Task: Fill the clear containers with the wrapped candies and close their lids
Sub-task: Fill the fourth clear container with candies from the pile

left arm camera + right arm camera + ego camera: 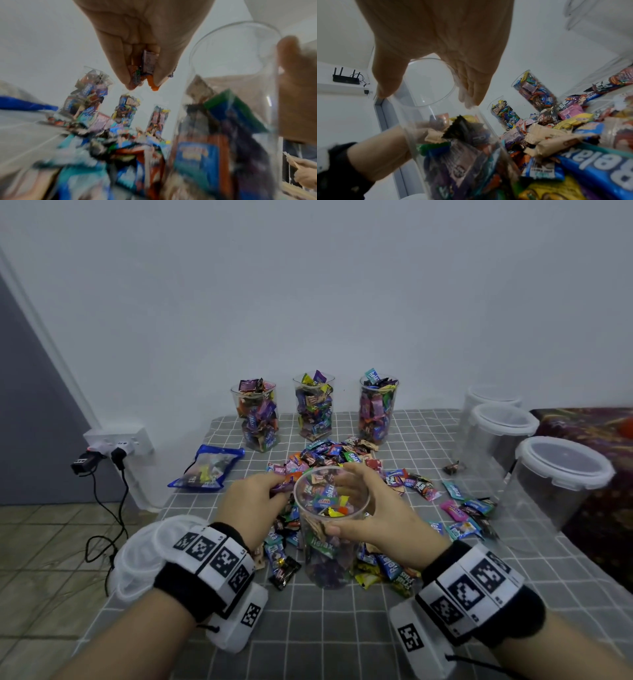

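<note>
Right hand [373, 508] grips the near jar [330, 529] steady; left hand [255, 501], pinching candies [147, 67], should clear the left rim before letting go

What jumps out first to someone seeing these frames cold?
The clear container at table centre, part full, gripped near its rim by the right hand, while the left hand pinches a few candies beside its mouth. Around it sprawls the loose candy pile, with three filled containers along the wall.
</note>
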A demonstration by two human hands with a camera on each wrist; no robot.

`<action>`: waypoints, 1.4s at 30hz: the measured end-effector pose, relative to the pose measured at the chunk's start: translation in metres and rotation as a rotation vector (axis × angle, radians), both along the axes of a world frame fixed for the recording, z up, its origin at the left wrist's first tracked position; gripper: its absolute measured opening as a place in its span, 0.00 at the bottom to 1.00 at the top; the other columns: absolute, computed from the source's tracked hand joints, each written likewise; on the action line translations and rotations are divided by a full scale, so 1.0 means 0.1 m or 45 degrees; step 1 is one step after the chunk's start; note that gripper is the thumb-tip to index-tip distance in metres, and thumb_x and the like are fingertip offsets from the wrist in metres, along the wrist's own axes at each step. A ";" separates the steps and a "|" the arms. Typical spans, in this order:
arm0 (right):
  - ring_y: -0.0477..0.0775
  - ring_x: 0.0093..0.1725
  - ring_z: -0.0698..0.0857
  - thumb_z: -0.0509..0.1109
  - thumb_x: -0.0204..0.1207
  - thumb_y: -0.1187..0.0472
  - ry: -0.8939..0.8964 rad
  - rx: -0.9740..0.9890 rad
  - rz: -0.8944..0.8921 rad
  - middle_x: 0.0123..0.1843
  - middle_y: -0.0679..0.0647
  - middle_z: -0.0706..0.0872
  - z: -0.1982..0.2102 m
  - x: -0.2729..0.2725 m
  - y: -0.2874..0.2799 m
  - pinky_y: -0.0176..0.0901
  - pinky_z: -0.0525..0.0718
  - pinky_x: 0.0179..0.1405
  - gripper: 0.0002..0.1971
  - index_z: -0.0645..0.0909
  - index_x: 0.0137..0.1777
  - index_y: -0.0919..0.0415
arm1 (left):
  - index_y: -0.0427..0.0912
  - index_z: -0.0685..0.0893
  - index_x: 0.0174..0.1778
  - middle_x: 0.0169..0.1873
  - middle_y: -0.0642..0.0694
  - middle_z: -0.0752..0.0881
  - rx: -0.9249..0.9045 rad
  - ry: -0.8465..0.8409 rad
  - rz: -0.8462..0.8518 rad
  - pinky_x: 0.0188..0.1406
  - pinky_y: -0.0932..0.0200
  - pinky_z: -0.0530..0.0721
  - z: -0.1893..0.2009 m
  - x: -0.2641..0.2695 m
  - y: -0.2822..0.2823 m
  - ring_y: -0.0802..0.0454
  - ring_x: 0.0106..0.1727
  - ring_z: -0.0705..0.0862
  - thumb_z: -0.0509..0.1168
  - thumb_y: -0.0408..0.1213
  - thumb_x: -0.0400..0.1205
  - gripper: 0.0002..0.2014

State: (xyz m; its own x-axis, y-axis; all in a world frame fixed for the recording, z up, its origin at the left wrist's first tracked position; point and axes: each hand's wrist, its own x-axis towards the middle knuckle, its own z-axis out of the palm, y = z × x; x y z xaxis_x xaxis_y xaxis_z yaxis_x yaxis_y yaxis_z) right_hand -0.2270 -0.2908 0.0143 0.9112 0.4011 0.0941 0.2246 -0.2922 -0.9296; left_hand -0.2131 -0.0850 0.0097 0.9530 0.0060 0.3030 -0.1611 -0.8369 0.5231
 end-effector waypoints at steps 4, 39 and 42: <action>0.40 0.72 0.72 0.79 0.53 0.42 -0.009 -0.019 -0.009 0.67 0.33 0.73 0.00 0.00 0.00 0.44 0.72 0.73 0.49 0.59 0.74 0.43 | 0.44 0.90 0.52 0.46 0.50 0.90 -0.109 -0.172 -0.066 0.52 0.53 0.82 0.32 -0.08 -0.03 0.52 0.48 0.85 0.67 0.36 0.80 0.09; 0.46 0.73 0.70 0.81 0.63 0.46 -0.174 -0.610 0.083 0.75 0.43 0.71 0.12 0.09 -0.23 0.49 0.69 0.75 0.51 0.54 0.81 0.49 | 0.53 0.80 0.65 0.75 0.50 0.70 -0.111 0.065 -0.122 0.76 0.46 0.67 0.31 -0.06 0.09 0.54 0.77 0.66 0.66 0.41 0.80 0.17; 0.49 0.78 0.64 0.78 0.66 0.45 -0.233 -0.922 0.074 0.81 0.48 0.63 0.10 0.18 -0.34 0.48 0.64 0.77 0.50 0.53 0.83 0.52 | 0.52 0.73 0.73 0.77 0.50 0.68 0.075 0.228 -0.111 0.74 0.50 0.69 0.20 0.01 0.16 0.52 0.76 0.67 0.69 0.44 0.78 0.26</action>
State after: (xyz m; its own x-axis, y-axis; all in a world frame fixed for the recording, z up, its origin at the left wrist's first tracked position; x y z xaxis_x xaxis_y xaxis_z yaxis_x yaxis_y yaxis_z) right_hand -0.2090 -0.3246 0.0244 0.8819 0.4671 -0.0636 0.3906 -0.7997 -0.4559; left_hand -0.2121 -0.0689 0.0302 0.9878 -0.0912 0.1262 -0.1428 -0.8539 0.5005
